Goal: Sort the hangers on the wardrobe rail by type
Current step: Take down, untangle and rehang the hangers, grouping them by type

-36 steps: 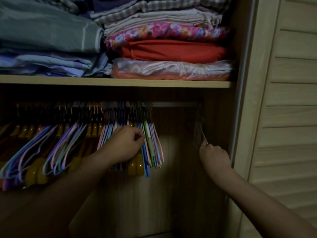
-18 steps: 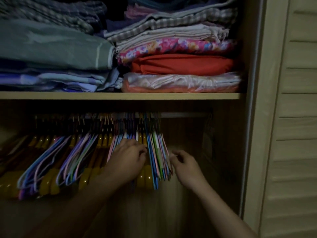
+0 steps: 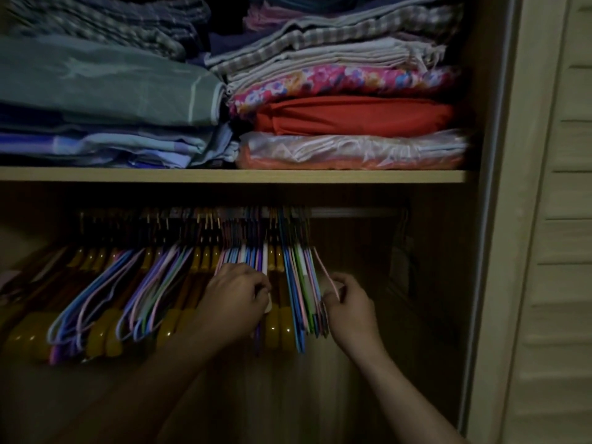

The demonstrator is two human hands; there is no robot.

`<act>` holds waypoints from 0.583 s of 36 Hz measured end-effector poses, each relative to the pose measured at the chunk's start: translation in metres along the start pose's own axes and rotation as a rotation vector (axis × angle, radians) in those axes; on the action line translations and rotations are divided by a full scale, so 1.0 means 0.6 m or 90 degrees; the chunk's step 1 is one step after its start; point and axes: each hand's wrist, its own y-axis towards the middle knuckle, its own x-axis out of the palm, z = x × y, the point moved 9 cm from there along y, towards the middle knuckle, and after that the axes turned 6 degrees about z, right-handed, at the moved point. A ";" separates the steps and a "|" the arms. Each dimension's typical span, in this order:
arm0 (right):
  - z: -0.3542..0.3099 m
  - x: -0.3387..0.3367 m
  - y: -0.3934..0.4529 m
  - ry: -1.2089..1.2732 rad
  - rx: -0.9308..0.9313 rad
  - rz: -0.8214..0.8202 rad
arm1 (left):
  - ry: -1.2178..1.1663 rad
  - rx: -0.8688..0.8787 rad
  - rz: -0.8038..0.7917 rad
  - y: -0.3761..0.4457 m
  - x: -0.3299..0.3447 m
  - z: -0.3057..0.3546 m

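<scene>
Two kinds of hanger crowd the wardrobe rail point(image 3: 352, 212) in the head view, the only view there is: thin coated wire hangers point(image 3: 301, 283) in blue, pink, green and purple, and thick amber plastic hangers point(image 3: 277, 328), the two types mixed in alternating clumps from the left end to about the middle. The stretch of rail to the right of them is bare, apart from something dim at its far right end that I cannot make out.

The left hand point(image 3: 235, 294) is curled into a bundle of wire hangers, its fingers closed round a few of their arms, with a white one showing at the fingertips. The right hand point(image 3: 347, 307) pinches a single pink wire hanger point(image 3: 325, 272) at the right edge of the group, drawn slightly away from its neighbours; its hook appears to be on the rail, though the dark makes that uncertain.

By my judgement the sort is at an early stage. The risk lies in the tight packing: pulling the pink hanger sideways could snag its hook on the next ones and drag several off the rail, and the poor light makes it easy to misread a hanger's type.

A shelf point(image 3: 224, 176) above carries folded linens point(image 3: 352, 115).
</scene>
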 end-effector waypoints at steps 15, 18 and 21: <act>-0.100 -0.068 0.094 -0.311 -0.236 0.260 | -0.147 0.049 0.036 -0.027 -0.044 0.056; -0.059 -0.061 0.116 -0.307 -0.173 0.217 | -0.220 0.044 0.045 -0.057 -0.051 0.064; 0.017 -0.062 0.092 -0.283 -0.116 0.175 | -0.317 -0.012 0.056 -0.117 -0.050 0.058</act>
